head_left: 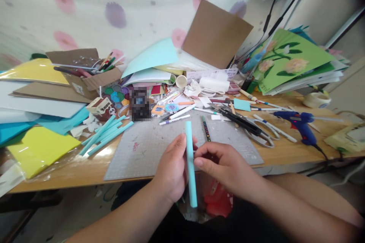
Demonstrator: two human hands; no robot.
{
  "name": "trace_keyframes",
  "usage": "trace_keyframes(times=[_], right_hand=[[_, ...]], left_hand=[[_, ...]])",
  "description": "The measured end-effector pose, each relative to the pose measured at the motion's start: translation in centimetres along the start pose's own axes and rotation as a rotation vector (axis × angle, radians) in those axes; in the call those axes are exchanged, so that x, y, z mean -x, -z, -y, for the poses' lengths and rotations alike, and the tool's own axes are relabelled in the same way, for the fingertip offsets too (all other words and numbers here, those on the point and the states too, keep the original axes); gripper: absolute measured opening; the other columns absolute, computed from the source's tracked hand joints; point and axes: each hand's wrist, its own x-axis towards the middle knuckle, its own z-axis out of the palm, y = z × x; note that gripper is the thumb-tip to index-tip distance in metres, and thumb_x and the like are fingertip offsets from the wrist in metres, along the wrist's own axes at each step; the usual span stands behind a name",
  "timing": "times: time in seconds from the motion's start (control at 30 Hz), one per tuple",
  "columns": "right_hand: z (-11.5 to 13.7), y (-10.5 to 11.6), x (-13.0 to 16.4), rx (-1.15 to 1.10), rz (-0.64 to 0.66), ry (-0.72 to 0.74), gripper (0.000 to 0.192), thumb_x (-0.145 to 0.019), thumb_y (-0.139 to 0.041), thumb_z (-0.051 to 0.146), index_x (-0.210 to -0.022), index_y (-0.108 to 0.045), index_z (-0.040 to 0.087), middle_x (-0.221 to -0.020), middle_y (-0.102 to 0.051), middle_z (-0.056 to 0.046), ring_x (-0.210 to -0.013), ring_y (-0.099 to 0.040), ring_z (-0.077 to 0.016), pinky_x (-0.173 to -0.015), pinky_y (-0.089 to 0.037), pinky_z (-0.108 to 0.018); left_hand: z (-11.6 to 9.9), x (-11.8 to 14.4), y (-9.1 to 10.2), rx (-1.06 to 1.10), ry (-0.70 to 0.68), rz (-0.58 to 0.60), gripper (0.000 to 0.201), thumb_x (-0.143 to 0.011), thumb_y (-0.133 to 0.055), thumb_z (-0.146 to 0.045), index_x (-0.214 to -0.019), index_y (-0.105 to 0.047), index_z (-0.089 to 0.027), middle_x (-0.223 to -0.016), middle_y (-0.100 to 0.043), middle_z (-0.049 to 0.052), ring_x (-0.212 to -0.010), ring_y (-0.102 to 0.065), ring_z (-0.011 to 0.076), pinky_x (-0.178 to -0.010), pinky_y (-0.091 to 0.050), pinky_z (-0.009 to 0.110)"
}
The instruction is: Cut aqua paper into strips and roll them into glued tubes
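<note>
A rolled light-blue paper tube [190, 167] stands almost upright in front of me, tilted slightly, at the mat's near edge. My left hand [172, 167] is wrapped round it from the left, with the thumb along its side. From the right, my right hand [219, 163] has curled fingers and a thumb pinched at the tube's right edge. The exact contact of those fingertips is partly hidden. Several similar light-blue paper tubes [107, 133] lie in a loose pile to the left. Beneath both hands is the grey cutting mat [137, 159].
A blue glue gun [302, 121] and scissors [266, 131] lie at the right. A dotted pencil [206, 129] rests on the mat. Pens, a paper roll [214, 84] and a small carton [100, 107] crowd the back. Yellow sheets [42, 148] lie left; a brown board [217, 32] leans behind.
</note>
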Motion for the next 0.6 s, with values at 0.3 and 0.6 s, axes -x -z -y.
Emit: trace_keyframes(times=[0.3, 0.6], right_hand=[[-0.6, -1.2, 0.0, 0.124, -0.096, 0.095, 0.015, -0.084, -0.048, 0.016, -0.07, -0.046, 0.021, -0.069, -0.051, 0.002, -0.065, -0.046, -0.0133, -0.06, -0.035, -0.027], [-0.1, 3.3, 1.8, 0.03, 0.579, 0.081, 0.02, -0.078, -0.054, 0.005, -0.08, -0.068, 0.019, -0.091, -0.066, -0.002, -0.079, -0.062, -0.0129, -0.071, -0.047, -0.024]], left_hand=[[0.1, 0.1, -0.8, 0.006, 0.031, -0.076, 0.03, -0.092, -0.06, -0.038, -0.076, -0.066, -0.012, -0.072, -0.062, 0.004, -0.068, -0.059, 0.0139, -0.069, -0.052, 0.026], [-1.4, -1.2, 0.0, 0.067, -0.002, -0.238, 0.024, -0.099, -0.049, -0.031, -0.083, -0.06, -0.016, -0.085, -0.057, 0.002, -0.077, -0.058, 0.0129, -0.069, -0.052, 0.027]])
